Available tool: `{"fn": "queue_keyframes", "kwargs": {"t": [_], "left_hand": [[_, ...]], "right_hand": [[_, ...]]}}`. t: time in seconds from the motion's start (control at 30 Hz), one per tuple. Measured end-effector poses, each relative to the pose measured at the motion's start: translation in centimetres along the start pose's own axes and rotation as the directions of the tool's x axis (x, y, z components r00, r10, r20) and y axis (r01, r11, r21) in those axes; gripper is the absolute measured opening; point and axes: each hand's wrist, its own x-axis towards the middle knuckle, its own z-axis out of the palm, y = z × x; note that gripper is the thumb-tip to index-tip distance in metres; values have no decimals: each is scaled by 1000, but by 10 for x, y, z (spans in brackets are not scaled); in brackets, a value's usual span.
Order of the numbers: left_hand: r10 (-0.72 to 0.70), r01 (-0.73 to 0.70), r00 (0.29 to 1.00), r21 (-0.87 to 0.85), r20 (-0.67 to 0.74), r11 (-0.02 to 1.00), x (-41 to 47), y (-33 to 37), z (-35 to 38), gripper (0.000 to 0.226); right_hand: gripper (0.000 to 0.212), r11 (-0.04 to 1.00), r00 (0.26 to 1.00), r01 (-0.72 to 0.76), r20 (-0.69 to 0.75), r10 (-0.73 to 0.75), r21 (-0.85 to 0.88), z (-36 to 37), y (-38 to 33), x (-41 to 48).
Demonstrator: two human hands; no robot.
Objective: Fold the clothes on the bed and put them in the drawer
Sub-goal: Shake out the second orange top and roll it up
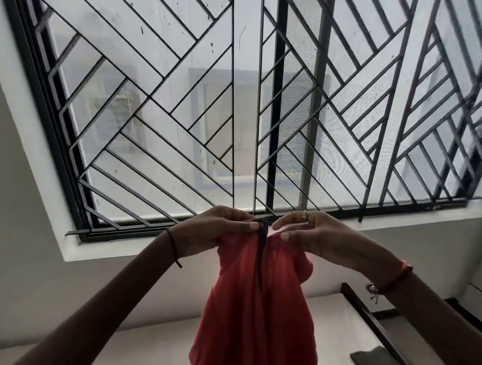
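Before the barred window (238, 98), the red garment (255, 308) hangs lengthwise straight down, top edge uppermost; left hand (218, 228) and right hand (315, 236) each pinch that edge; thin, smooth cloth in soft folds; dark cord (260, 256) dangling.

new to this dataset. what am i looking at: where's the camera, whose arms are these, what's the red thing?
There is no machine here. A person works bare-handed, and the single picture comes from a wide-angle camera worn on their head, facing a window with a black grille. The left hand and right hand pinch the top edge of a red garment, lifted so that it hangs down between the arms. A dark strip runs down from its top. Below is the pale bed, with a dark grey item, probably cloth, at lower right.
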Motion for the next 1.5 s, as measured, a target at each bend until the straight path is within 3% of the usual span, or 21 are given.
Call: {"fn": "queue_keyframes", "kwargs": {"t": [0.1, 0.23, 0.4, 0.53, 0.6, 0.67, 0.73, 0.77, 0.8, 0.83, 0.9, 0.97, 1.07, 1.1, 1.2, 1.23, 1.3, 1.37, 1.5], "left_hand": [[8, -8, 1000, -21, 0, 1000, 0, 0, -2, 16], [13, -13, 1000, -33, -4, 999, 0, -5, 0, 16], [3, -3, 1000, -34, -6, 999, 3, -10, 4, 32], [-13, 12, 1000, -66, -14, 998, 4, -11, 4, 25], [-23, 21, 1000, -88, -18, 996, 5, -13, 4, 22], [-30, 27, 999, -110, -23, 994, 6, -15, 4, 19], [-25, 22, 999, -127, -22, 992, 7, -14, 5, 19], [-22, 19, 1000, -134, -19, 991, 7, -13, 6, 20], [-18, 16, 1000, -141, -17, 990, 8, -12, 7, 21], [-16, 14, 1000, -147, -16, 989, 9, -11, 8, 23], [-11, 7, 1000, -158, -20, 987, 10, -7, 10, 27], [1, -4, 1000, -157, -20, 988, 10, -4, 12, 31], [17, -16, 1000, -141, 3, 990, 9, 3, 10, 31], [20, -19, 1000, -137, 4, 990, 9, 4, 9, 33], [30, -32, 999, -145, -17, 989, 8, 6, 5, 36], [35, -39, 999, -151, -24, 988, 8, 6, 4, 35], [44, -50, 998, -148, -43, 988, 8, 8, 5, 34], [51, -58, 997, -127, -59, 990, 8, 9, 7, 35], [49, -66, 990, -131, -129, 989, 10, 9, 11, 38]], "right_hand": [[30, 987, 996, -72, 70, 63, 145, -3, -3, -3], [31, 988, 991, -98, 105, 86, 121, -3, -5, -7], [18, 967, 979, -202, 38, 199, 155, 2, 0, -6], [9, 964, 977, -215, 31, 213, 156, 3, 0, -8], [9, 987, 989, -146, -22, 148, 68, 4, 0, -8], [9, 974, 989, 31, -131, -61, -224, 6, 4, -6], [10, 785, 909, 219, -172, -380, -580, 10, 9, -3], [3, 636, 837, 307, -117, -534, -707, 12, 12, -1], [8, 466, 753, 377, -29, -658, -800, 13, 15, 1], [13, 320, 678, 426, 65, -732, -846, 11, 19, 3], [10, 166, 590, 489, 185, -786, -856, 9, 22, 5], [9, 102, 551, 512, 235, -800, -853, 9, 18, 7], [13, 56, 565, 486, 265, -781, -872, 5, 10, 9], [16, 55, 583, 469, 263, -769, -881, 2, 8, 9], [53, 208, 747, 389, 175, -641, -898, 1, -6, 5], [54, 229, 771, 387, 177, -611, -893, 0, -9, 4], [29, 59, 704, 426, 290, -649, -903, -1, -16, 5], [19, -174, 569, 459, 439, -695, -871, -3, -19, 7], [16, -294, 509, 455, 516, -689, -841, -4, -26, 12]]}}
